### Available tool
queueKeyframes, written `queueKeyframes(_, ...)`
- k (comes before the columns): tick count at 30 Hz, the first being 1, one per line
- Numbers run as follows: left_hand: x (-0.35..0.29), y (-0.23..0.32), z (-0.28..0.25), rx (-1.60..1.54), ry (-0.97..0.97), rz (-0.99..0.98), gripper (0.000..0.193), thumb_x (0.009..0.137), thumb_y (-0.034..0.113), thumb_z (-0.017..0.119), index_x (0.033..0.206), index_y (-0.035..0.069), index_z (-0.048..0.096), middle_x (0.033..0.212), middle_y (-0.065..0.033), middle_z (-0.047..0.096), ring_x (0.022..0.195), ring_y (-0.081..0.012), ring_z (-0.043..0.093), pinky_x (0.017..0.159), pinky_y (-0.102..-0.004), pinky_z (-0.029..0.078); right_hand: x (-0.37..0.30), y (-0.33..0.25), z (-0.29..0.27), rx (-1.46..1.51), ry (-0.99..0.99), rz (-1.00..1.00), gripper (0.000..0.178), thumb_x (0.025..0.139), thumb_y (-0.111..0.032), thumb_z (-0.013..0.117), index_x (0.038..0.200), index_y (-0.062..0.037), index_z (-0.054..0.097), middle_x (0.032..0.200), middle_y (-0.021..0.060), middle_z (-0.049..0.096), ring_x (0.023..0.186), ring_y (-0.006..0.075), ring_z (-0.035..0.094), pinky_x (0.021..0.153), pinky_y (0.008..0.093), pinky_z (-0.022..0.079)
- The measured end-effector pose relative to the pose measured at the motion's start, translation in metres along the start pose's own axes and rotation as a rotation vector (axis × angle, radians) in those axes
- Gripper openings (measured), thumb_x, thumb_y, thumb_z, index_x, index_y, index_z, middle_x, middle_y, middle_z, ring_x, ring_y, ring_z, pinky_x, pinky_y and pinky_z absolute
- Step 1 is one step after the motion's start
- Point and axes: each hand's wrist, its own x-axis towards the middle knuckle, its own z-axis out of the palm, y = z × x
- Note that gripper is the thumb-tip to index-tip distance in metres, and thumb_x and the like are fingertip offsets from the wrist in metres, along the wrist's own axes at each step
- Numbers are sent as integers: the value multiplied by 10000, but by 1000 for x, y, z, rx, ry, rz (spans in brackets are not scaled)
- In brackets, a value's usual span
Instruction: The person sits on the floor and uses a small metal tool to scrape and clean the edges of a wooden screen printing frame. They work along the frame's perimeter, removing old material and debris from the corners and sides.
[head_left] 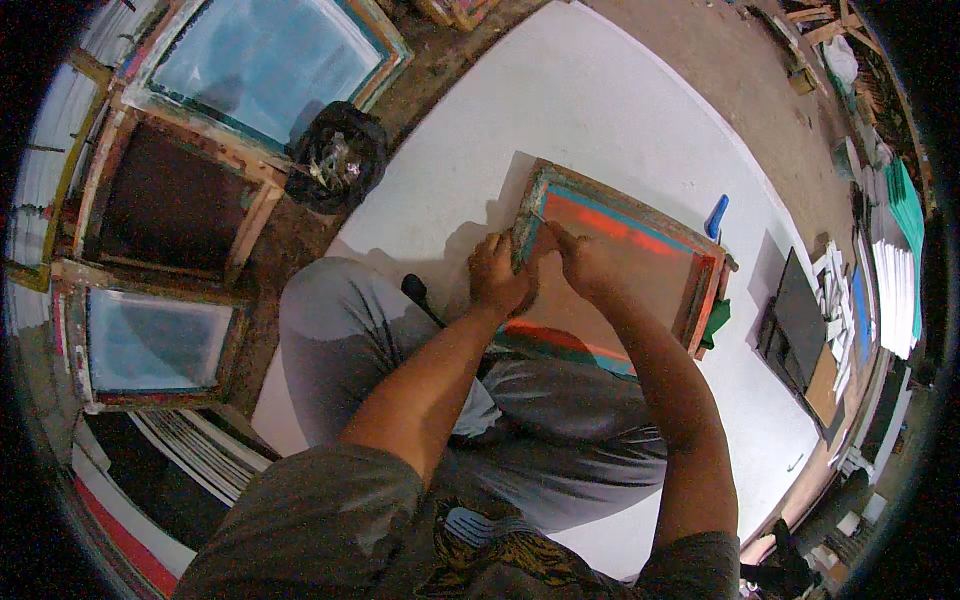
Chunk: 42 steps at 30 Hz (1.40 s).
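Note:
A wooden screen-printing frame (690, 325) rests tilted by my lap, its brown mesh edged with blue and smeared with bright orange-red. My left hand (497, 277) is closed round the frame's left side. Over the mesh near the upper left corner, the fingers of my right hand (585, 265) are drawn together in a pinch. A thin pale sliver shows by those fingertips, too small to name. My thumbs come close together over the frame's left part.
Below the frame lies a large white board (480, 120). A blue-handled tool (716, 215) and a green piece (716, 322) sit beyond the frame. Other screen frames (250, 210) and a black bag (345, 160) stand at left. Paper stacks (890, 280) and a dark panel (790, 325) are at right.

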Motion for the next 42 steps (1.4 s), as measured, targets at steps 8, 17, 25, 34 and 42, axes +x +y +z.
queueKeyframes(8,3,-21,11,50,39,46,632,782,278,768,1327,15,589,1233,-182,597,1133,-407,578,972,-537,464,-1,-7,-17,302,12,-54,451,1006,-93,515,1454,-62,556,1229,243,694,1055,398,705,888,477,566)
queueKeyframes(17,2,-18,15,142,18,93,659,710,145,820,1314,24,588,1198,-158,606,1098,-393,597,963,-513,481,4,12,1,445,73,-28,440,1039,-206,548,1468,-110,560,995,115,730,839,264,683,776,403,566)
queueKeyframes(25,2,-13,11,174,21,56,627,750,182,808,1314,23,588,1210,-168,608,1107,-398,598,959,-513,484,1,12,19,367,54,167,413,1070,-272,567,1473,-183,587,814,50,636,625,149,541,575,321,483)
queueKeyframes(34,4,-27,16,163,-64,3,684,728,218,860,1326,35,583,1247,-159,594,1132,-387,594,957,-500,494,10,-12,-35,811,-206,448,420,1058,-229,575,1463,-116,585,951,16,677,703,229,595,696,390,554)
queueKeyframes(42,2,-40,35,201,54,55,619,782,203,819,1334,32,598,1262,-165,604,1138,-384,600,948,-514,502,-14,-16,-26,104,187,47,379,1032,-219,556,1402,-191,630,1011,172,753,823,402,716,736,521,570)
